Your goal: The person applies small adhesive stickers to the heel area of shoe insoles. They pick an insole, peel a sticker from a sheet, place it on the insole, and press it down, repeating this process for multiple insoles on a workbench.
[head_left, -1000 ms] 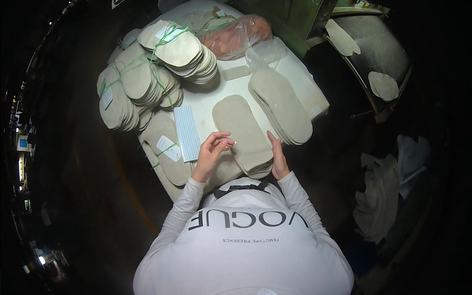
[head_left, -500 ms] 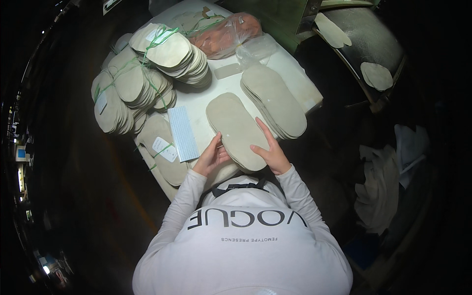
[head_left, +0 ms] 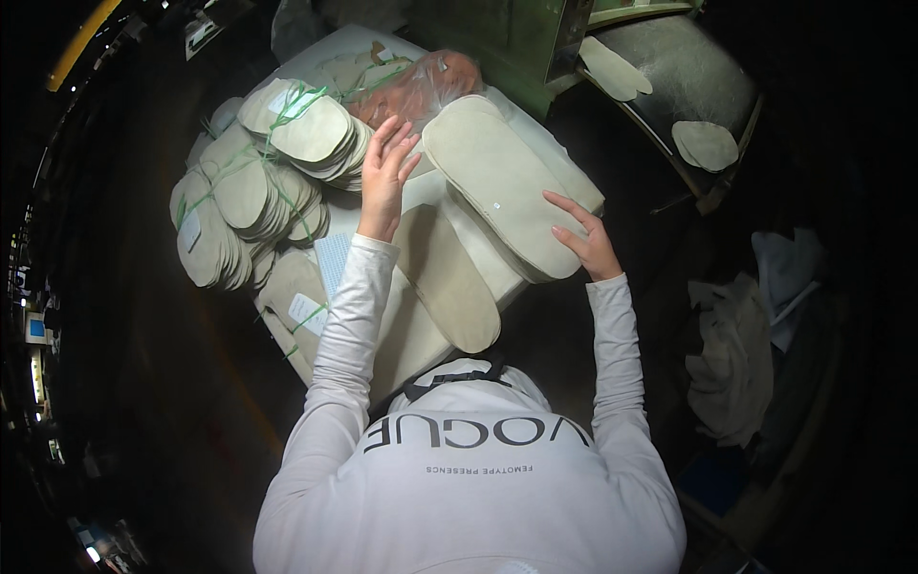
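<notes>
A thick stack of beige insole-shaped pads (head_left: 502,187) lies across the right side of the white table (head_left: 406,330). My right hand (head_left: 585,237) rests flat on its near right end, fingers spread. My left hand (head_left: 385,170) is raised and open beside the stack's far left end, fingers apart, holding nothing. A single beige pad (head_left: 448,277) lies on the table between my arms, nearer to me.
Bundles of beige pads tied with green string (head_left: 258,191) crowd the table's left side. A clear plastic bag with orange contents (head_left: 421,86) sits at the far edge. A blue-white paper sheet (head_left: 333,258) lies under my left arm. Two loose pads (head_left: 706,143) lie on a machine at upper right.
Both hands left the single pad near me. The left hand reached up and forward to the far end of the stack; the right hand moved onto the stack's near end.
</notes>
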`<state>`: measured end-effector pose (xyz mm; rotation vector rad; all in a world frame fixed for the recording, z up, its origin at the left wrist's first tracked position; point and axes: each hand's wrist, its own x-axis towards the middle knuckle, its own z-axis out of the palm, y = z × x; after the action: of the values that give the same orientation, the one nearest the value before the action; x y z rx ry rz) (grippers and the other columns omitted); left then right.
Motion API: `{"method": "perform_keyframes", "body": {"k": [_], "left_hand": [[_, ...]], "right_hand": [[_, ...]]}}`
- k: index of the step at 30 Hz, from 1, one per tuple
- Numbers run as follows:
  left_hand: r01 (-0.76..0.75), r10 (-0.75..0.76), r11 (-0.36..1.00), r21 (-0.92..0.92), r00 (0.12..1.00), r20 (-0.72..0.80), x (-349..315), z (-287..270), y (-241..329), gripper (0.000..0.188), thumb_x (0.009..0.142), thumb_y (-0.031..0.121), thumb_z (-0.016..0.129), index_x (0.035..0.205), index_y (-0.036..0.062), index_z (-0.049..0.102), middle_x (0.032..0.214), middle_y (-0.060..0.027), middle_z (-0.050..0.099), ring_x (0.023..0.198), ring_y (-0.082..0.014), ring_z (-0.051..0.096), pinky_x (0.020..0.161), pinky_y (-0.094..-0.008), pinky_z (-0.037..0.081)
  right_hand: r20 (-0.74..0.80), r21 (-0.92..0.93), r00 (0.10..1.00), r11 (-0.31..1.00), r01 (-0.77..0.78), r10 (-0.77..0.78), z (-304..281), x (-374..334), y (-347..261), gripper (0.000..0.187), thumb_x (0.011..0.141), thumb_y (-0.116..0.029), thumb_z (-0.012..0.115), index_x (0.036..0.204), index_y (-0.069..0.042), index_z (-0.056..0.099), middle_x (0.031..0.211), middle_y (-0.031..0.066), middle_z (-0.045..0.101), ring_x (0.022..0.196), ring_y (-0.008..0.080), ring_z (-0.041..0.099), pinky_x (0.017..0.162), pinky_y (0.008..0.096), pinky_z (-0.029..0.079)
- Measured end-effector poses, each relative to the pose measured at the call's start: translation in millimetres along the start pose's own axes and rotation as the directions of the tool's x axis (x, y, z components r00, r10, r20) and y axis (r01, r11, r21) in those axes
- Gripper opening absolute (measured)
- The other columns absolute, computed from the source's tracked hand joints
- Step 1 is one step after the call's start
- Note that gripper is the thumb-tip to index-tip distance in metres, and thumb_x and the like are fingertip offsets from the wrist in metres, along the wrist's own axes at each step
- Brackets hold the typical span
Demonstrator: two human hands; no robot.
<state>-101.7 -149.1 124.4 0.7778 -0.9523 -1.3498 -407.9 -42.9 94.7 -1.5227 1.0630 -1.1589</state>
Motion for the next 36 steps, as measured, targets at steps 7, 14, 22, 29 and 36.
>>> {"method": "perform_keyframes", "body": {"k": [7, 14, 22, 29, 36], "left_hand": [[0.025, 0.153, 0.832, 0.554, 0.950, -0.273, -58, -109, 20, 0.016, 0.096, 0.014, 0.062, 0.110, 0.0074, 0.067, 0.101, 0.0014, 0.068, 0.083, -0.0065, 0.060, 0.073, -0.0224, 0.047], [0.453, 0.159, 0.004, 0.892, 0.880, -0.448, -173, -180, 43, 0.021, 0.087, 0.027, 0.067, 0.091, 0.0067, 0.069, 0.079, -0.0089, 0.071, 0.074, -0.0254, 0.069, 0.068, -0.0369, 0.053], [0.575, 0.190, -0.016, 0.818, 0.805, -0.562, -204, -164, 20, 0.035, 0.085, 0.041, 0.068, 0.080, 0.0060, 0.070, 0.071, -0.0109, 0.069, 0.072, -0.0325, 0.069, 0.067, -0.0417, 0.052], [0.424, 0.291, 0.006, 0.905, 0.866, -0.408, -188, -155, -18, 0.028, 0.076, 0.029, 0.079, 0.082, 0.0066, 0.065, 0.073, -0.0069, 0.061, 0.068, -0.0278, 0.063, 0.063, -0.0410, 0.050], [0.269, 0.005, 0.628, 0.730, 0.937, -0.349, -174, -135, 35, 0.016, 0.087, 0.009, 0.072, 0.096, 0.0006, 0.062, 0.085, -0.0007, 0.064, 0.070, -0.0070, 0.060, 0.065, -0.0224, 0.048]], "right_hand": [[0.007, 0.088, 0.982, 0.979, -0.186, 0.186, -21, 1, 81, 0.051, 0.087, -0.009, 0.066, 0.137, -0.010, 0.057, 0.137, 0.0081, 0.056, 0.129, 0.0194, 0.047, 0.113, 0.0328, 0.029], [-0.050, -0.549, 0.993, 0.828, -0.117, 0.106, -21, 0, 60, 0.047, 0.086, -0.014, 0.067, 0.133, -0.013, 0.060, 0.132, 0.0102, 0.057, 0.124, 0.0319, 0.051, 0.107, 0.0372, 0.038], [-0.189, -0.940, 0.979, 0.304, -0.157, -0.079, 47, 31, 67, 0.056, 0.098, -0.044, 0.049, 0.150, -0.026, 0.039, 0.157, 0.0122, 0.031, 0.145, 0.0398, 0.023, 0.115, 0.0579, 0.021], [-0.175, -0.902, 0.981, 0.413, -0.125, -0.084, 48, 26, 79, 0.054, 0.098, -0.041, 0.051, 0.148, -0.024, 0.042, 0.153, 0.0139, 0.036, 0.141, 0.0405, 0.030, 0.113, 0.0576, 0.024], [0.006, -0.607, 0.975, 0.774, 0.180, -0.222, 63, 17, 11, 0.053, 0.089, -0.016, 0.065, 0.139, -0.010, 0.051, 0.135, 0.0158, 0.054, 0.127, 0.0383, 0.048, 0.108, 0.0416, 0.037]]}}
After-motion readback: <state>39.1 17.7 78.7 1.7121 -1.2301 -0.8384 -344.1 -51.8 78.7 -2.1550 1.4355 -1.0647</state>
